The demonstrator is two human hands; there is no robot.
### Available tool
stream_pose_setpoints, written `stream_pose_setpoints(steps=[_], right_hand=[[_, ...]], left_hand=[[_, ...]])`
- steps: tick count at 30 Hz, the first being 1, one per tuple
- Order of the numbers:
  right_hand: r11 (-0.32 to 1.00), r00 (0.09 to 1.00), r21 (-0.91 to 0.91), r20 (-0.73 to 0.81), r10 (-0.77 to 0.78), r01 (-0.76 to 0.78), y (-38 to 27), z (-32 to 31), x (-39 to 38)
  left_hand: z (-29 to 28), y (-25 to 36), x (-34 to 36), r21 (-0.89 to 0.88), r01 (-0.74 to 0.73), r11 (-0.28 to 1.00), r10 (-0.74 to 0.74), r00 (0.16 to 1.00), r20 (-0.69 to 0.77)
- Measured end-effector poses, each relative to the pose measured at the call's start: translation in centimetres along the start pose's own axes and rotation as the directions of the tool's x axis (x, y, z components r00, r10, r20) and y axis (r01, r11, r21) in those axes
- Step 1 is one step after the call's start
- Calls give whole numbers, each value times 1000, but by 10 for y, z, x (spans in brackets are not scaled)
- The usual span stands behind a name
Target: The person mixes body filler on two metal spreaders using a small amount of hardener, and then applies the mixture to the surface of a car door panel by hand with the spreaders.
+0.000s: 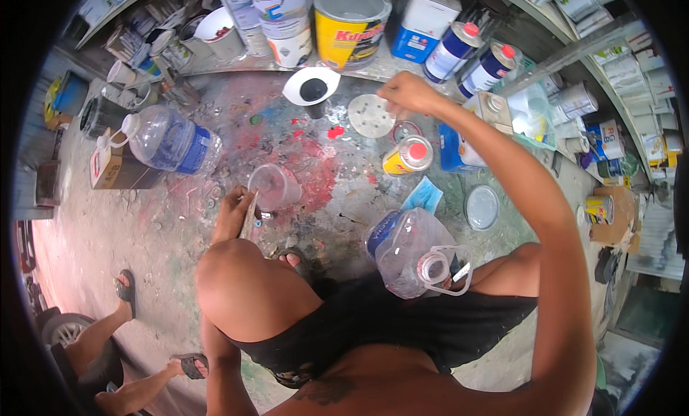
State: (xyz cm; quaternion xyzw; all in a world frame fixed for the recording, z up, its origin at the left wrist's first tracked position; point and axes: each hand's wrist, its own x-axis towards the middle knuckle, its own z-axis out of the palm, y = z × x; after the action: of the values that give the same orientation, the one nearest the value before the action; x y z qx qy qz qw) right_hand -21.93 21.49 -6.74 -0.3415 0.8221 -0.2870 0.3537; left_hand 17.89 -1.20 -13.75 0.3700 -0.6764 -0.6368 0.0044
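My left hand (235, 209) is closed on a thin pale strip (251, 220), beside a translucent plastic cup (275, 186) on the stained floor. My right hand (403, 95) reaches forward, fingers curled, over the edge of a perforated pale disc (371, 115); whether anything is between the fingertips is unclear. Left of that disc sits a white bowl-like piece with a dark centre (311, 87) on a dark cup. A yellow can with red cap (407, 155) stands below my right forearm. A clear plastic jug (409, 258) is between my legs, near a blue mask (423, 195) and a grey lid (482, 208).
A shelf edge (251, 73) ahead holds several cans, pails and bottles. A large water jug (165, 140) and boxy tin (122, 165) lie left; more shelving (613, 75) runs right. At lower left are another person's legs (108, 326) in sandals, by a wheel (64, 330).
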Motion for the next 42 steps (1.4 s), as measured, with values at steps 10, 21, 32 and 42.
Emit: stream_pose_setpoints(steps=[10, 21, 32, 42], right_hand=[[888, 975, 458, -183, 128, -31, -46, 117, 145], [763, 949, 641, -188, 253, -77, -108, 172, 240], [978, 968, -153, -181, -172, 144, -163, -34, 93], [741, 888, -670, -365, -281, -41, -48, -153, 198]], left_hand=[[-47, -35, -16, -153, 4, 988, -20, 995, -102], [-45, -53, 18, -394, 57, 917, -83, 995, -50], [-58, -65, 47, -543, 26, 839, -186, 952, -241], [-10, 20, 71, -332, -9, 943, 10, 1000, 2]])
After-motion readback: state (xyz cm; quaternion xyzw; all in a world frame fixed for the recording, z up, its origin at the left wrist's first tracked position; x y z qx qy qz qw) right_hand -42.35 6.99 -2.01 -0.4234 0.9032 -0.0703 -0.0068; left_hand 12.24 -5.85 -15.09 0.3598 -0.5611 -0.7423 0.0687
